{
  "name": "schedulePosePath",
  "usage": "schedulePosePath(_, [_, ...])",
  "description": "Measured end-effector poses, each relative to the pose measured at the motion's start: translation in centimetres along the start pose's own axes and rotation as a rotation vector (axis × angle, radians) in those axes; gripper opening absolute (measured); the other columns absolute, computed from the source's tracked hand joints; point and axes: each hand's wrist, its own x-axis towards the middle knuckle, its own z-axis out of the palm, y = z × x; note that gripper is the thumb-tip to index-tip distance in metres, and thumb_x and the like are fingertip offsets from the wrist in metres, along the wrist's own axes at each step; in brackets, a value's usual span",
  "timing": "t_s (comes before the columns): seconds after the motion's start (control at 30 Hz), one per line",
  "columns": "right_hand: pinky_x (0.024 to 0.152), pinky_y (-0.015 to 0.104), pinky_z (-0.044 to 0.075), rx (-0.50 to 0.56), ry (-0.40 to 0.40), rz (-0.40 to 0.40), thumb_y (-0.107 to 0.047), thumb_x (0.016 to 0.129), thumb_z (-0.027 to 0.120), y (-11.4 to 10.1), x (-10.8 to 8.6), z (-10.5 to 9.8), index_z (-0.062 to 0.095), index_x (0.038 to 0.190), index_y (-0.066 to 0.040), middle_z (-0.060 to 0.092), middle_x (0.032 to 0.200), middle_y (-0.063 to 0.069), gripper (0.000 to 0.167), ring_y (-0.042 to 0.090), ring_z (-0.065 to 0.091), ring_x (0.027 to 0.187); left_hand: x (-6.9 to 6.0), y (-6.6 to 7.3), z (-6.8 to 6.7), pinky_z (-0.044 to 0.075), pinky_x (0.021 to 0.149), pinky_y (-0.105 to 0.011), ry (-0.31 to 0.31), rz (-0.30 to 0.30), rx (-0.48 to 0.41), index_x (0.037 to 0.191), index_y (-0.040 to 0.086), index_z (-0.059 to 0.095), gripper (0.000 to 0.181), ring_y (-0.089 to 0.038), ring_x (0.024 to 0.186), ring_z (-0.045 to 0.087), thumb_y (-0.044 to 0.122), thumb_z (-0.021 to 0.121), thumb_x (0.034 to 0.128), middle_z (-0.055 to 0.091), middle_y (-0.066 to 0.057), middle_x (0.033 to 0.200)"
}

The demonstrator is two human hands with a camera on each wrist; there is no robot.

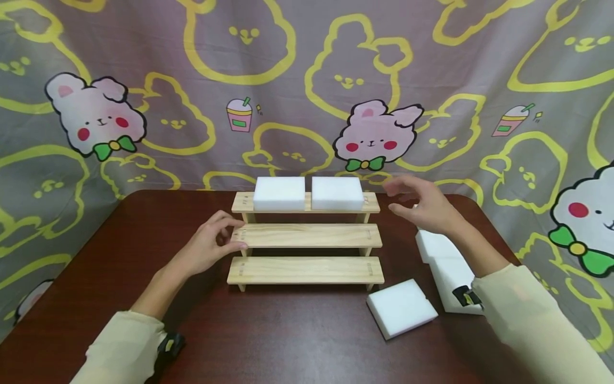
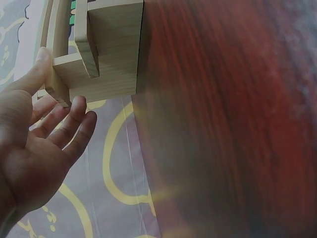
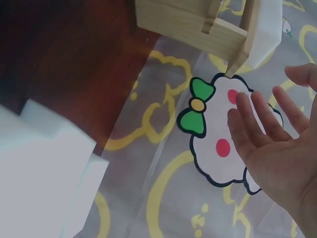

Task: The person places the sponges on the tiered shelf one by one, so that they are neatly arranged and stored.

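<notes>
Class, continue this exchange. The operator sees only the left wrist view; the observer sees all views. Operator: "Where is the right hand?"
Observer: The right hand is in the air, just off the right end of the top shelf.
Operator: How many blocks stand on that shelf?
Observer: Two white blocks, side by side.
Operator: What lies to the front right of the rack?
Observer: Another white block, on the table.
</notes>
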Motion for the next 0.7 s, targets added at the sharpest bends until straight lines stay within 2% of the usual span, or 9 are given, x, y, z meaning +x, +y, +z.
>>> schedulePosePath(0.13, [0.084,0.044,0.056,-0.038,-0.037,0.004,-0.003,0.091,0.076,0.5,-0.6,-0.3,0.069,0.12,-0.001,0.073,0.108,0.011,0.03,0.027,0.069,0.097,0.0,0.0,0.0,0.046,0.068,-0.029,-0.007,0.001,0.003,0.124,-0.004,0.068,0.041,-0.019,0.081,0.052,0.011,0.083,0.0891,0.057,-0.009,0.108])
schedulePosePath(0.33, [0.083,0.044,0.058,-0.075,-0.094,0.0,-0.004,0.09,0.078,1.1,-2.1,-0.6,0.071,0.114,-0.004,0.074,0.104,0.005,0.025,0.021,0.069,0.094,0.1,0.1,-0.1,0.046,0.068,-0.029,-0.01,-0.004,0.001,0.125,-0.004,0.068,0.041,-0.019,0.081,0.052,0.012,0.083,0.0895,0.056,-0.009,0.108])
schedulePosePath(0.53, [0.082,0.034,0.058,-0.049,-0.168,0.031,-0.006,0.091,0.079,2.1,-3.5,-0.4,0.073,0.111,-0.008,0.075,0.101,0.001,0.021,0.012,0.068,0.091,0.0,0.1,-0.1,0.047,0.068,-0.03,-0.011,-0.001,0.002,0.124,-0.003,0.068,0.041,-0.019,0.081,0.052,0.013,0.083,0.0896,0.056,-0.009,0.108])
schedulePosePath(0.7, [0.078,0.032,0.059,0.008,-0.265,0.001,-0.001,0.089,0.08,3.1,-4.3,0.1,0.071,0.111,-0.008,0.074,0.099,-0.002,0.024,0.01,0.069,0.091,0.0,0.1,0.0,0.047,0.067,-0.029,0.0,0.006,0.008,0.123,-0.003,0.069,0.041,-0.019,0.08,0.052,0.012,0.084,0.0885,0.056,-0.008,0.107])
